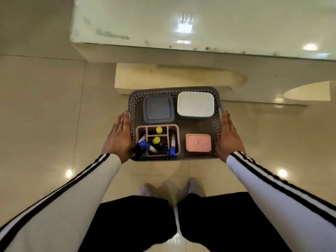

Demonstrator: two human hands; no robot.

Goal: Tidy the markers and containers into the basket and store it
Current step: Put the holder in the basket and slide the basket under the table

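A grey perforated basket (217, 122) is held between my two palms, above the tiled floor. My left hand (118, 139) presses flat on its left wall and my right hand (229, 137) on its right wall, fingers straight. Inside, a grey-lidded container (158, 110) sits at the back left and a white container (195, 104) at the back right. A small pink container (198, 142) lies at the front right. A pink divided organizer (139, 130) at the front left holds several markers (172, 148) with blue, yellow and black caps.
A glossy white table top (163, 20) with a chipped edge spans the area ahead. Its cream pedestal base (163, 77) stands on the floor just beyond the basket. My legs and feet (172, 188) are below, on shiny beige tiles (45, 106).
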